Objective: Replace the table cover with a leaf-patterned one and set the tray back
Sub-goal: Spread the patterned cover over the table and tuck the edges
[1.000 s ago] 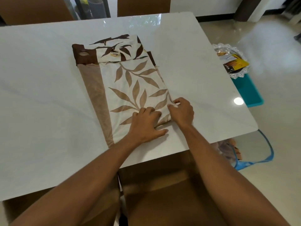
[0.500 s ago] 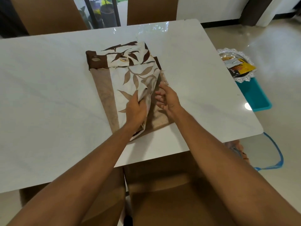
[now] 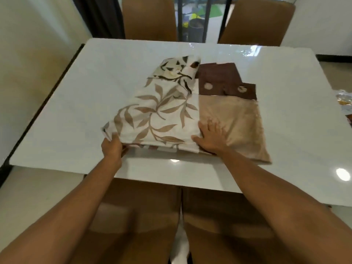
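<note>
The left hand (image 3: 112, 149) has a tight grip on the near left corner of the leaf-patterned cover (image 3: 163, 115). Its fingers curl round the edge and pull it out to the lower left of the frame. The right hand (image 3: 211, 138) has no grip on anything. It lies flat with the fingers spread and presses the cloth down in the middle.

A moment ago the cover was a thin folded strip, and the left hand was lifting a flap in its middle. Now that flap is flipped over to the left, so the cover is about twice as wide. This looks like the first fold opened, with more folds to go before the cloth can hide the whole top.

The leaf part is soft and creamy white with tan leaves, and darker leaves at the far end. It sags and wrinkles where it is pulled. To its right lies a plain tan panel (image 3: 234, 126), a bit shiny. Above that is a dark brown band (image 3: 224, 80) with two round rings in it.

The worktop (image 3: 76, 111) is white, hard and glossy, with lamp spots shining on it. Brown padded chairs (image 3: 150, 18) stand around it. The tray (image 3: 343, 101) just peeks in at the right edge of the frame, silvery, and seems to sit past the worktop's edge, so it is not back yet.
</note>
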Tool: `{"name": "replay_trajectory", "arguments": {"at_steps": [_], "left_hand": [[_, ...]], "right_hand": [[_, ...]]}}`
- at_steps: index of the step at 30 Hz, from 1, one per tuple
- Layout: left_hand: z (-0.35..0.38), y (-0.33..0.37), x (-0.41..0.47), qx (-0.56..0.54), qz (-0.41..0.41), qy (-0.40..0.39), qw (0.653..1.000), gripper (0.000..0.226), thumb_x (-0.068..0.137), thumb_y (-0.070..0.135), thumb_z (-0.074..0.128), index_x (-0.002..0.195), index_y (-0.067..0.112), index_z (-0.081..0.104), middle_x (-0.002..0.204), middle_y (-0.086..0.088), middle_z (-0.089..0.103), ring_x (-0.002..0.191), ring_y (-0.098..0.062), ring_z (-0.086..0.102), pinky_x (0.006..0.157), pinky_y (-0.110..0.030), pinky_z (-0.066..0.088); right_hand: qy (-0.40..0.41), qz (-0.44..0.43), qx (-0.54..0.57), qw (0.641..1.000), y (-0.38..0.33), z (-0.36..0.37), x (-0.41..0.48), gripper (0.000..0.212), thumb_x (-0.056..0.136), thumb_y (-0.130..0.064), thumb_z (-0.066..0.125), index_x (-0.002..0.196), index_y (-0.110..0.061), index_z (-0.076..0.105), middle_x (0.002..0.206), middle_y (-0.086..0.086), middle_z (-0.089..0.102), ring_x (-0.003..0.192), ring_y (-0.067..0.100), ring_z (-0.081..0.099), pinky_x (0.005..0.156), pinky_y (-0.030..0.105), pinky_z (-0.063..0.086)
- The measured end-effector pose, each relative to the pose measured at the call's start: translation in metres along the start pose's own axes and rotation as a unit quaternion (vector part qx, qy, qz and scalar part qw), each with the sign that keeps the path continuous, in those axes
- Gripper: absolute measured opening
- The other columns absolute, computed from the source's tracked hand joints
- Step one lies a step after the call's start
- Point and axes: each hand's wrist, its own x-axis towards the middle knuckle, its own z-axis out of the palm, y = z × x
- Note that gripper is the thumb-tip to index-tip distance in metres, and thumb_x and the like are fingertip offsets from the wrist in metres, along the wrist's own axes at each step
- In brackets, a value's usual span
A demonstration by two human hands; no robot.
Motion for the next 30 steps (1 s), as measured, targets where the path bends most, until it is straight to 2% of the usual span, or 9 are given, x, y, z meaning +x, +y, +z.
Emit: {"name": "replay_trajectory", "arguments": {"at_steps": [4,7,9,12,14,18,21,26,30], "left_hand": [[-0.053,-0.039,0.016,0.068,-0.014,0.066,0.995,0.030,0.100,0.024,0.053,0.127,0.011,0.055,0.120,-0.016,0.063,0.082,-0.027,0.063,0.055,-0.030,0.055],[-0.046,-0.046,-0.001,0.180,0.086,0.147,0.969,0.048,0.093,0.014,0.061,0.138,0.015,0.045,0.138,-0.014,0.049,0.117,-0.031,0.054,0.091,-0.041,0.051],[-0.033,-0.044,-0.016,0.287,0.191,0.172,0.923,0.056,0.087,0.015,0.067,0.139,0.016,0.045,0.145,-0.013,0.043,0.131,-0.034,0.043,0.104,-0.051,0.040],[-0.003,-0.049,-0.028,0.386,0.356,0.073,0.848,0.041,0.083,0.018,0.067,0.123,0.018,0.060,0.137,-0.010,0.051,0.132,-0.031,0.042,0.109,-0.054,0.035],[0.023,-0.056,-0.038,0.434,0.423,-0.004,0.796,0.035,0.082,0.021,0.067,0.116,0.019,0.065,0.133,-0.008,0.055,0.132,-0.031,0.044,0.108,-0.054,0.034],[0.084,-0.066,-0.066,0.476,0.435,-0.208,0.736,0.039,0.082,0.032,0.068,0.120,0.022,0.067,0.134,-0.005,0.057,0.128,-0.028,0.047,0.102,-0.050,0.042],[0.133,-0.082,-0.094,0.516,0.463,-0.311,0.650,0.048,0.080,0.048,0.061,0.123,0.028,0.063,0.135,-0.002,0.055,0.126,-0.027,0.047,0.097,-0.048,0.044],[0.181,-0.101,-0.129,0.571,0.468,-0.342,0.581,0.060,0.076,0.060,0.060,0.130,0.034,0.050,0.140,0.002,0.043,0.129,-0.025,0.040,0.100,-0.045,0.032],[0.197,-0.106,-0.136,0.574,0.494,-0.338,0.559,0.044,0.085,0.052,0.056,0.126,0.036,0.055,0.139,0.003,0.046,0.129,-0.027,0.041,0.096,-0.047,0.034]], "right_hand": [[0.011,0.007,-0.013,1.000,-0.015,0.006,0.001,0.081,0.096,-0.071,0.036,0.161,-0.035,0.003,0.169,0.009,-0.016,0.154,0.037,-0.014,0.122,0.062,-0.002],[0.039,0.009,0.002,0.999,-0.017,0.009,-0.004,0.074,0.098,-0.064,0.041,0.160,-0.032,0.016,0.170,0.011,-0.004,0.155,0.037,-0.006,0.122,0.060,0.003],[0.095,0.003,0.015,0.995,-0.012,0.010,-0.013,0.065,0.098,-0.055,0.047,0.155,-0.027,0.031,0.168,0.014,0.014,0.154,0.038,0.010,0.122,0.057,0.013],[0.213,0.038,0.039,0.976,0.009,0.011,-0.033,0.054,0.092,-0.050,0.050,0.139,-0.022,0.050,0.149,0.015,0.045,0.136,0.039,0.041,0.112,0.055,0.036],[0.257,0.114,0.068,0.957,0.031,0.010,-0.047,0.057,0.086,-0.053,0.053,0.135,-0.024,0.052,0.141,0.013,0.049,0.128,0.038,0.047,0.107,0.055,0.040],[0.278,0.294,0.144,0.903,0.070,-0.002,-0.078,0.064,0.080,-0.057,0.062,0.136,-0.028,0.051,0.144,0.009,0.047,0.133,0.036,0.041,0.110,0.052,0.031],[0.265,0.338,0.120,0.895,0.098,-0.013,-0.097,0.069,0.083,-0.064,0.060,0.139,-0.025,0.048,0.138,0.010,0.048,0.127,0.034,0.045,0.101,0.050,0.036],[0.259,0.346,0.240,0.869,0.124,-0.018,-0.112,0.035,0.083,-0.048,0.061,0.110,-0.026,0.062,0.104,-0.002,0.064,0.098,0.024,0.061,0.092,0.043,0.046],[0.279,0.286,0.306,0.864,0.133,-0.019,-0.110,0.018,0.088,-0.032,0.066,0.078,-0.017,0.067,0.075,-0.003,0.066,0.073,0.017,0.064,0.069,0.034,0.050]]}}
